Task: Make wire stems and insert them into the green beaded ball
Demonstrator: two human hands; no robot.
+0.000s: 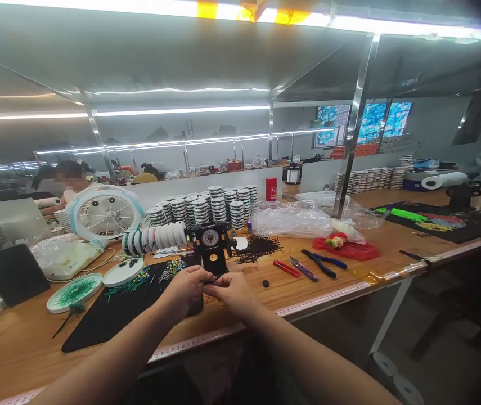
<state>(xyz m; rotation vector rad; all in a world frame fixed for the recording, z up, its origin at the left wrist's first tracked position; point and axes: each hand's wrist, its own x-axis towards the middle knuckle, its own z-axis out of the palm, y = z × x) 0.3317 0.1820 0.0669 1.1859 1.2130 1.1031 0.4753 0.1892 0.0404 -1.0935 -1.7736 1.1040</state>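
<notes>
A long wooden table [265,301] ran across the picture. Stacks of white spools [201,208] stood at the back of it, and a round white fan [105,212] stood at the left. A black stand with a round dial [210,246] stood just beside a black mat [109,320]. Pliers with blue handles [323,262] lay to the right of the stand. The left hand [183,292] and the right hand [234,295] met just in front of the stand. Their fingers were pinched almost shut around a tiny dark bit [211,279]. It was too small to see well, so I could not tell which hand had hold of it.
</notes>
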